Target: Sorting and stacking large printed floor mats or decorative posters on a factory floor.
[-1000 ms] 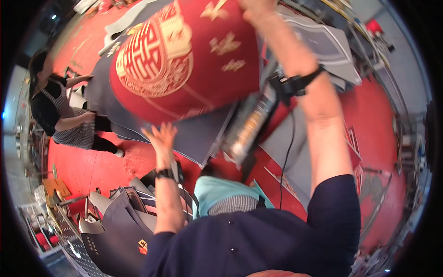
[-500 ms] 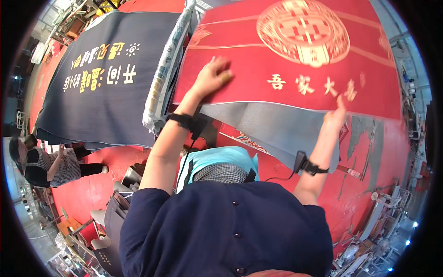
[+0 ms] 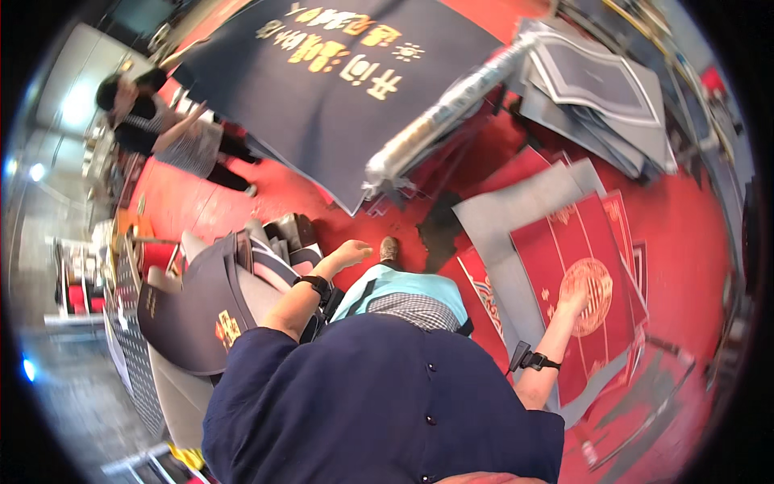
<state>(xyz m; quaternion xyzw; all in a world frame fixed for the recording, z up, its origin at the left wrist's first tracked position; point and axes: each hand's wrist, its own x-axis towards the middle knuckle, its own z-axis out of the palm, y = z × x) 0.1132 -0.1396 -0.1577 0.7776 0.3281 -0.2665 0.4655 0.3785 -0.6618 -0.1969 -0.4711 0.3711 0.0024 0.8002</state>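
Observation:
To the right lies a red floor mat (image 3: 538, 252) with gold lettering and a round gold medallion, on top of a pile of red and grey mats. Over the medallion is my right hand (image 3: 574, 295); its fingers blur into the pattern, so whether they grip the mat does not show. My left hand (image 3: 348, 253) hangs in the air in front of my body, fingers stretched out and nothing in it. A black band sits on each wrist. Nearest to the left hand is a heap of rolled and folded dark mats (image 3: 201, 302).
Ahead, a large dark mat (image 3: 322, 89) with yellow and white lettering tops a stack, a plastic-wrapped roll (image 3: 451, 109) along its side. Grey mats (image 3: 597, 97) are piled at the far right. A person (image 3: 173, 133) in a checked apron stands at the left. Below is red floor (image 3: 347, 222).
My view has swung to the right and taken in more floor. My left hand has come off the red mat and drawn back. The red mat now lies lower on the right-hand pile.

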